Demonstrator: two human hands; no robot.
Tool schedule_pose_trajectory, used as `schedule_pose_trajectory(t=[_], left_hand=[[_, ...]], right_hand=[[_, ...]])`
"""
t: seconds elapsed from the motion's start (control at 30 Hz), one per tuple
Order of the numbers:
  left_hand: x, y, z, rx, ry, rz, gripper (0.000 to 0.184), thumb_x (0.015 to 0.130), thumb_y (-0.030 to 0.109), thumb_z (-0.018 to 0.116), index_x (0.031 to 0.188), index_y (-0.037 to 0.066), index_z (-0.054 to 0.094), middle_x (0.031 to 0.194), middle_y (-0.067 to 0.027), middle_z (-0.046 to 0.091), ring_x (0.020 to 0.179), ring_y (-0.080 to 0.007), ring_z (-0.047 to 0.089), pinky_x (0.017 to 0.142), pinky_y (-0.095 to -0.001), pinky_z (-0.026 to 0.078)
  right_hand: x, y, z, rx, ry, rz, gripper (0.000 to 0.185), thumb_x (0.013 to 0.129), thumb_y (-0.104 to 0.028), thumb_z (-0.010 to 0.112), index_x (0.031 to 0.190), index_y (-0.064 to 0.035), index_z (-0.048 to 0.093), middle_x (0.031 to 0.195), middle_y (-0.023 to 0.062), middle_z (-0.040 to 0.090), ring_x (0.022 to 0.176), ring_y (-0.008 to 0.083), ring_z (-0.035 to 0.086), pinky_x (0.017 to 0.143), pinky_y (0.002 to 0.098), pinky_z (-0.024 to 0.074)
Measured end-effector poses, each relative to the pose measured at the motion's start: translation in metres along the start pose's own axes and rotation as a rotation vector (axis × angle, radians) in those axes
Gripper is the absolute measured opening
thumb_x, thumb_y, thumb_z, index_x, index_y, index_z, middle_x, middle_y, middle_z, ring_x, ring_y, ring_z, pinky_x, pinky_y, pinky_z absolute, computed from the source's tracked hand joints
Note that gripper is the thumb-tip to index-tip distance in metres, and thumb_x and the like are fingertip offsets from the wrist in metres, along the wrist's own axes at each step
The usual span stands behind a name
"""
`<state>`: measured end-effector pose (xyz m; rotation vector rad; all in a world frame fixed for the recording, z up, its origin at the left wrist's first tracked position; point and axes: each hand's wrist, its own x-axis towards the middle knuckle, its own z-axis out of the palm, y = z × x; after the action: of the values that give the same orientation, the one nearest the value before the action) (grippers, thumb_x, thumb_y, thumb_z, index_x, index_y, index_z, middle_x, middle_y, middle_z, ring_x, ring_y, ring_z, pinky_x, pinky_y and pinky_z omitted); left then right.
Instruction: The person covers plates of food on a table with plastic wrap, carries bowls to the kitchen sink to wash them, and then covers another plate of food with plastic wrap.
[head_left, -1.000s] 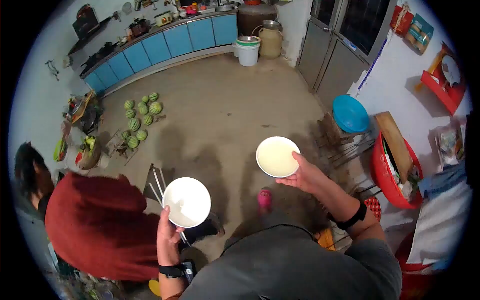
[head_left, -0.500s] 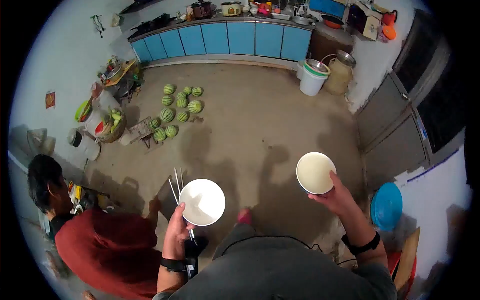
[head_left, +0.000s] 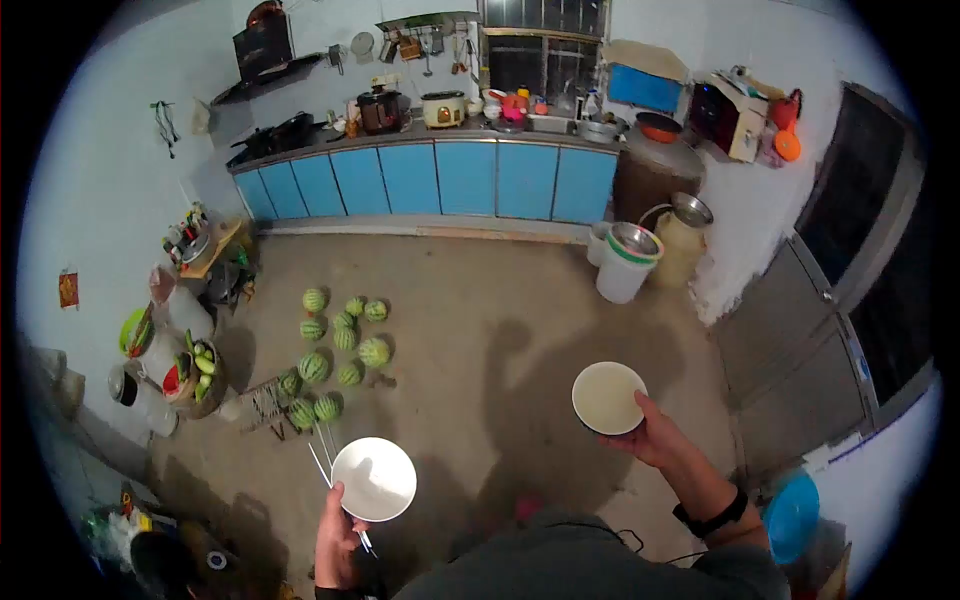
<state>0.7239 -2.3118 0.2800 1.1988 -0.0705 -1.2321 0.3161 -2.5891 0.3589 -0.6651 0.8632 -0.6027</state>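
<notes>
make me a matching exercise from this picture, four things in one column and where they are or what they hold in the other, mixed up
1. left hand
2. right hand
3. green striped round watermelons
4. flat blue cabinet doors

A. clustered on the brown floor
B. holding a cream-coloured round bowl
C. under the dark countertop
D. holding a white round bowl and thin pale sticks

Pairs: 1-D, 2-B, 3-A, 4-C

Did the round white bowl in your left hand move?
Yes. The round white bowl in the left hand now appears closer in view to the striped green watermelons on the brown floor.
</notes>
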Motion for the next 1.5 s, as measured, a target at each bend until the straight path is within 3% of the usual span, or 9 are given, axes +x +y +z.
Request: schedule_pose_trajectory(t=[0.17, 0.4, 0.77, 0.87, 0.97, 1.07, 1.37, 1.4, 1.5], left_hand=[[0.104, 0.056, 0.007, -0.043, 0.028, 0.067, 0.059, 0.082, 0.055, 0.045, 0.113, 0.006, 0.048, 0.074, -0.0062, 0.057, 0.038, -0.0098, 0.033, 0.032, -0.0202, 0.021], [0.226, 0.140, 0.023, -0.147, 0.181, 0.111, 0.057, 0.080, 0.054, 0.050, 0.113, 0.007, 0.046, 0.076, -0.0046, 0.056, 0.038, -0.0090, 0.032, 0.033, -0.0212, 0.023], [0.451, 0.302, 0.019, -0.155, 0.215, 0.118, 0.057, 0.081, 0.057, 0.047, 0.114, 0.011, 0.046, 0.078, -0.0020, 0.055, 0.041, -0.0075, 0.033, 0.033, -0.0198, 0.021], [0.521, 0.371, 0.035, -0.133, 0.202, 0.105, 0.052, 0.083, 0.052, 0.047, 0.111, 0.009, 0.047, 0.075, -0.0014, 0.055, 0.041, -0.0062, 0.033, 0.033, -0.0189, 0.021], [0.599, 0.425, 0.061, -0.056, 0.039, 0.052, 0.052, 0.083, 0.053, 0.047, 0.110, 0.009, 0.048, 0.075, -0.0010, 0.055, 0.042, -0.0057, 0.033, 0.034, -0.0182, 0.020], [0.678, 0.462, 0.073, -0.064, 0.064, 0.067, 0.056, 0.082, 0.053, 0.047, 0.113, 0.007, 0.046, 0.079, -0.0023, 0.056, 0.044, -0.0052, 0.036, 0.033, -0.0178, 0.021], [0.880, 0.527, 0.193, -0.077, 0.209, 0.148, 0.054, 0.083, 0.052, 0.044, 0.116, 0.009, 0.044, 0.080, -0.0038, 0.055, 0.044, -0.0082, 0.038, 0.031, -0.0190, 0.025], [0.908, 0.537, 0.198, -0.142, 0.061, 0.115, 0.053, 0.083, 0.052, 0.045, 0.116, 0.009, 0.044, 0.079, -0.0033, 0.055, 0.044, -0.0081, 0.038, 0.032, -0.0192, 0.025], [0.968, 0.564, 0.225, -0.112, 0.122, 0.068, 0.053, 0.083, 0.051, 0.045, 0.114, 0.009, 0.045, 0.078, -0.0026, 0.054, 0.044, -0.0079, 0.037, 0.032, -0.0190, 0.025]], right_hand=[[0.140, -0.052, 0.044, -0.004, 0.014, -0.008, 0.056, 0.090, -0.045, 0.041, 0.131, -0.0082, 0.029, 0.125, 0.0146, 0.044, 0.108, 0.0314, 0.051, 0.086, 0.0466, 0.0479], [0.337, -0.129, 0.103, 0.023, -0.159, 0.080, 0.055, 0.089, -0.044, 0.043, 0.132, -0.0127, 0.030, 0.127, 0.0125, 0.043, 0.112, 0.0300, 0.048, 0.085, 0.0467, 0.0480], [0.594, -0.232, 0.225, -0.038, -0.149, 0.025, 0.056, 0.089, -0.044, 0.042, 0.131, -0.0089, 0.029, 0.126, 0.0137, 0.043, 0.107, 0.0301, 0.051, 0.081, 0.0419, 0.0509], [0.662, -0.257, 0.261, 0.013, -0.095, -0.037, 0.055, 0.089, -0.043, 0.043, 0.131, -0.0104, 0.029, 0.125, 0.0132, 0.043, 0.107, 0.0305, 0.051, 0.081, 0.0417, 0.0507], [0.723, -0.295, 0.278, 0.017, -0.055, -0.024, 0.054, 0.090, -0.041, 0.042, 0.131, -0.0087, 0.029, 0.125, 0.0132, 0.044, 0.106, 0.0302, 0.051, 0.083, 0.0427, 0.0501], [0.792, -0.324, 0.290, 0.030, -0.040, 0.008, 0.055, 0.091, -0.041, 0.041, 0.131, -0.0068, 0.028, 0.124, 0.0133, 0.044, 0.107, 0.0294, 0.051, 0.085, 0.0440, 0.0495], [1.011, -0.443, 0.296, 0.033, -0.091, 0.034, 0.056, 0.088, -0.044, 0.046, 0.132, -0.0128, 0.030, 0.127, 0.0126, 0.042, 0.111, 0.0311, 0.049, 0.086, 0.0472, 0.0474], [1.028, -0.457, 0.299, 0.048, -0.087, 0.060, 0.056, 0.088, -0.044, 0.046, 0.131, -0.0129, 0.030, 0.127, 0.0125, 0.042, 0.111, 0.0312, 0.048, 0.086, 0.0482, 0.0471], [1.085, -0.510, 0.319, 0.028, -0.025, 0.071, 0.056, 0.088, -0.044, 0.046, 0.132, -0.0130, 0.029, 0.127, 0.0125, 0.041, 0.111, 0.0318, 0.048, 0.087, 0.0482, 0.0467]])
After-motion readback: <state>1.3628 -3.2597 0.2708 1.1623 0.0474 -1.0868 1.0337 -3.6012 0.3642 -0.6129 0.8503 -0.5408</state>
